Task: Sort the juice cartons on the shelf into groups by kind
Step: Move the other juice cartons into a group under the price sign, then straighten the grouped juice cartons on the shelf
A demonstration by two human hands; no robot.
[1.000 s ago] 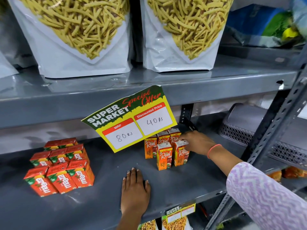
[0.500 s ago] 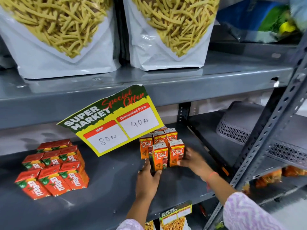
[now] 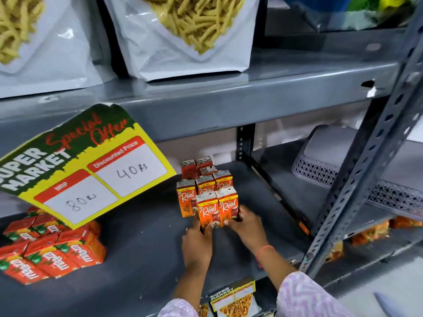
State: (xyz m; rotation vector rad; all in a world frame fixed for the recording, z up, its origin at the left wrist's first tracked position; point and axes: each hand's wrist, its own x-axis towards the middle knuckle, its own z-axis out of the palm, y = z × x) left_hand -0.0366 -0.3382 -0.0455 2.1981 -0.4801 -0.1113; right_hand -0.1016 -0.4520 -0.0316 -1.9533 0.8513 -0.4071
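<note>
Several orange "Real" juice cartons (image 3: 206, 195) stand upright in a tight cluster mid-shelf on the grey shelf (image 3: 142, 259). My left hand (image 3: 198, 243) grips the base of the front left carton (image 3: 207, 210), and my right hand (image 3: 247, 225) presses the side of the front right carton (image 3: 229, 207); the pair is held between both hands. Behind the cluster stand three darker red cartons (image 3: 196, 167). At far left a group of red mango cartons (image 3: 52, 248) lies flat, partly hidden by the price sign.
A yellow "Special Offer" price sign (image 3: 84, 165) hangs from the upper shelf edge. A slotted steel upright (image 3: 366, 179) crosses the right side, with an overturned grey basket (image 3: 332, 156) behind it. White snack bags (image 3: 183, 42) sit on the shelf above.
My left hand left the shelf surface and came up to the front cartons. My right hand moved from the back right carton to the front right one. The view moved closer.
</note>
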